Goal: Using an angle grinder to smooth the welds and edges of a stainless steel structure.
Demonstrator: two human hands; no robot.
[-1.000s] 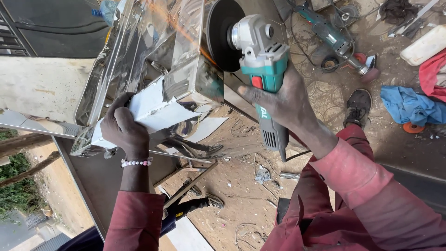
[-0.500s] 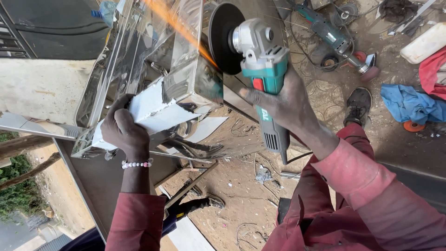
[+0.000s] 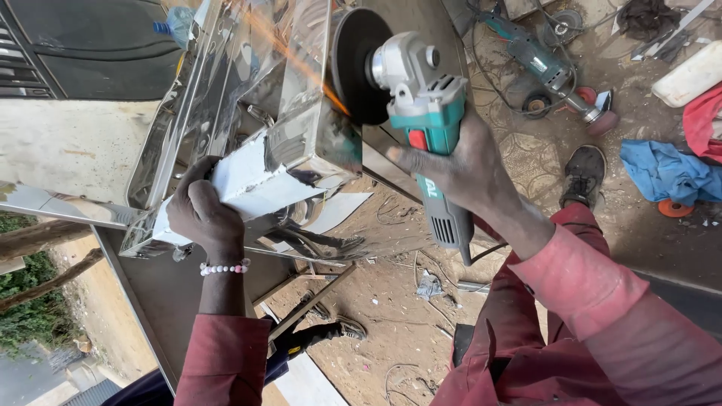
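Teal and grey plastic forms the body of the angle grinder (image 3: pixel 435 143), and the right hand (image 3: pixel 462 167) is wrapped tight around it, thumb on the near side and fingers closed over the housing. The dark cutting disc (image 3: pixel 359 66) stands at the front of the tool and meets the upper edge of a shiny steel box section (image 3: pixel 301 154); a thin line of orange sparks (image 3: pixel 289 54) goes up and to the left from that place. The cord end of the grinder points down toward the ground, with free room under it.

On the other side, the left hand (image 3: pixel 204 214) is clamped on the lower end of the same box section, where white protective film (image 3: pixel 248 177) covers the metal. A white bead bracelet (image 3: pixel 224 268) sits on this wrist. The box section lies tilted, its mirror faces reflecting the surroundings, and its far end rests against a larger polished steel frame (image 3: pixel 199 98). Between the two hands the piece is bare, so the disc has open space around it.

Below is dusty ground with a black shoe (image 3: pixel 583 173), a blue cloth (image 3: pixel 665 171), and a second grinder (image 3: pixel 538 64) lying well apart near the upper right corner.
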